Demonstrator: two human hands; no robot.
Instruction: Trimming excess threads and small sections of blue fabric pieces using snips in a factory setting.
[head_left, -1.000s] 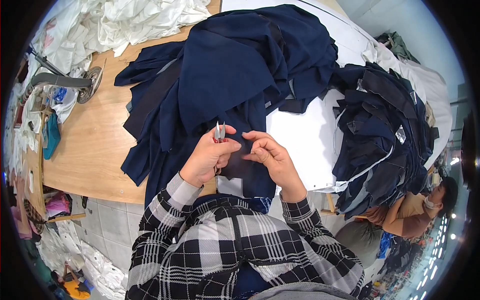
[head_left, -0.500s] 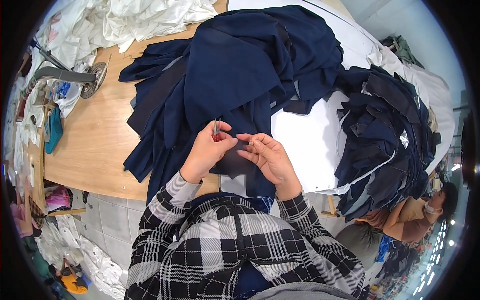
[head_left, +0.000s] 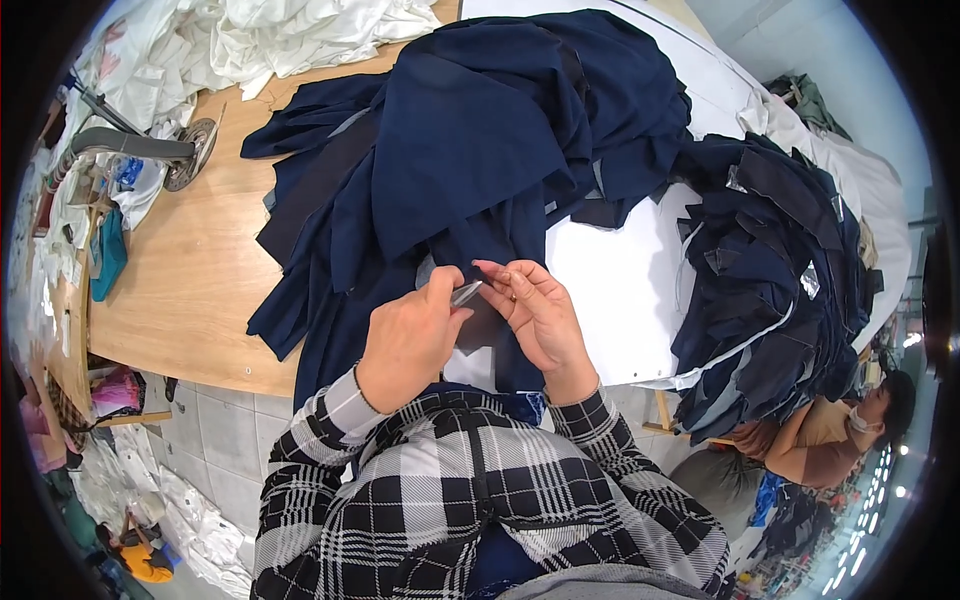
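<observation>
The left hand [head_left: 408,340] fingers pinch a small grey metal clipper [head_left: 466,293]; the right hand [head_left: 540,318] fingers grip navy fabric [head_left: 480,150] beside its tip. Beyond them the fabric heaps over the wooden table [head_left: 190,290]; rightward, stacked navy pieces [head_left: 780,270] carry small silvery tags.

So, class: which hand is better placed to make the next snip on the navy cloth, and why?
Probably the left hand: it grips the small metal snips, tip at the navy cloth. The right hand only pinches the fabric beside them.
</observation>
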